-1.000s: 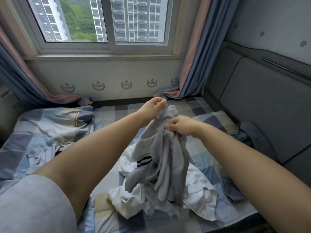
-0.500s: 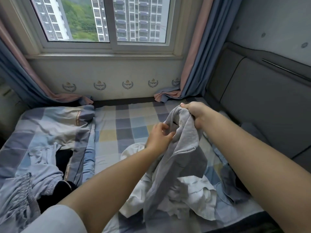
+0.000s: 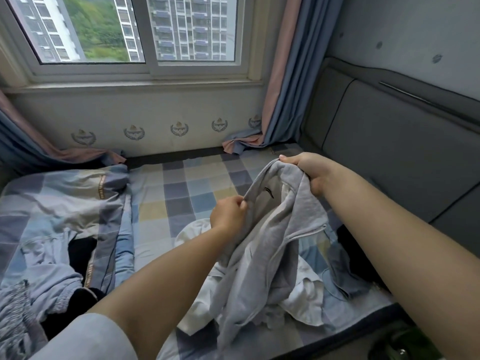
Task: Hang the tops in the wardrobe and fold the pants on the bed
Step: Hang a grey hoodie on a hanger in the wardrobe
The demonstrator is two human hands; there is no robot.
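Little looks done: no folded pants show, and clothes lie loose on the bed (image 3: pixel 181 188) at 6 and 8 o'clock. The grey garment (image 3: pixel 270 245) hangs at centre, top edge running 10 to 2 o'clock, length dropping toward 6. Left hand (image 3: pixel 228 214) pinches that edge; right hand (image 3: pixel 306 170) grips it, fingers curled.

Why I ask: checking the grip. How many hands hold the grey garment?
2 on the grey garment: left hand pinches a near edge; right hand grips the top, farther off.

Window (image 3: pixel 135 29) above; curtain (image 3: pixel 280 81) at right; grey padded headboard (image 3: pixel 389 152) beside it.
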